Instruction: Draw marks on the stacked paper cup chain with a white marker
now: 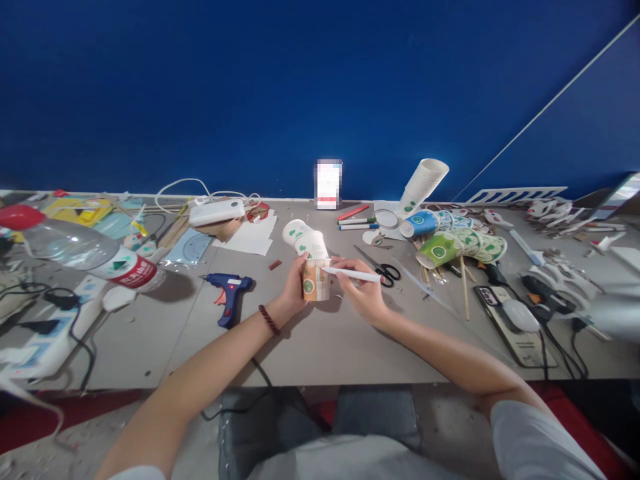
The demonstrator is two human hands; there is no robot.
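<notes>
My left hand point(295, 285) is closed around the left side of an orange-patterned paper cup point(311, 283), with its base toward me. Behind it, white paper cups point(298, 235) with green print form a bent row that appears joined to the orange one. Between the fingers of my right hand point(367, 297) is a slim white pen point(357, 274), its left end at the cup's right side. Whether that tip touches the cup is hard to tell. Black-handled scissors point(388, 273) lie just beyond my right hand.
A blue glue gun point(230, 292) lies to the left, near a tilted plastic bottle point(107, 257). A tall cup stack point(424, 187), rows of blue cups point(420, 223) and green cups point(443, 248), and a phone point(515, 327) are at the right. A lit phone point(329, 185) stands at the back.
</notes>
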